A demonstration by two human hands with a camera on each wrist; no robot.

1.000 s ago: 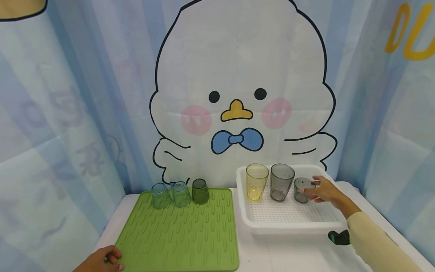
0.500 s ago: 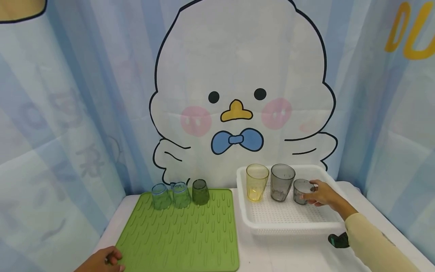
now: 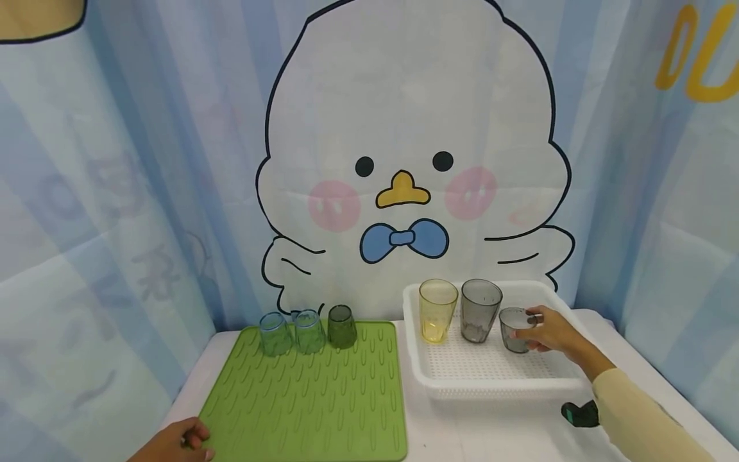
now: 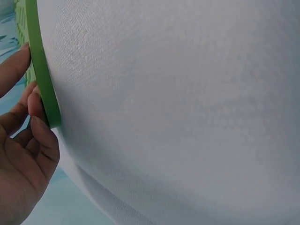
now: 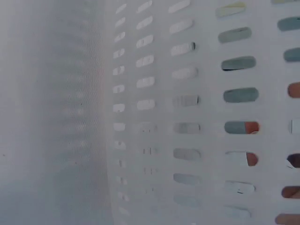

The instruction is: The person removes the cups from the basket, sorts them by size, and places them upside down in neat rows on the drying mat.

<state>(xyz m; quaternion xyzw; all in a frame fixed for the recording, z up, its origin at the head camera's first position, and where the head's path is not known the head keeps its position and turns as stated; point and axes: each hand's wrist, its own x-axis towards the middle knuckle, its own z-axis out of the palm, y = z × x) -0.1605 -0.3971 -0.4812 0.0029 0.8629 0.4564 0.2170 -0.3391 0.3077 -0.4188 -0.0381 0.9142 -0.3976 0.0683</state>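
Observation:
In the head view my right hand (image 3: 551, 333) grips a small grey glass (image 3: 514, 330) from its right side, at the right end of the white perforated tray (image 3: 462, 387). The right wrist view shows only the tray's slotted wall (image 5: 159, 112), with the fingers partly visible through the slots. My left hand (image 3: 176, 441), its fingers loosely curled, rests by the front left corner of a green ridged mat (image 3: 306, 404). In the left wrist view the left fingertips (image 4: 35, 101) touch or lie against the mat's edge.
A yellow glass (image 3: 437, 311) and a tall grey glass (image 3: 479, 311) stand in the tray. Two bluish glasses (image 3: 275, 335) and a dark green glass (image 3: 342, 327) line the mat's back edge. A small black object (image 3: 579, 414) lies before the tray. Curtains surround the table.
My right fingers have closed round the small grey glass, which has moved slightly towards me. The left hand and the other glasses stay in place.

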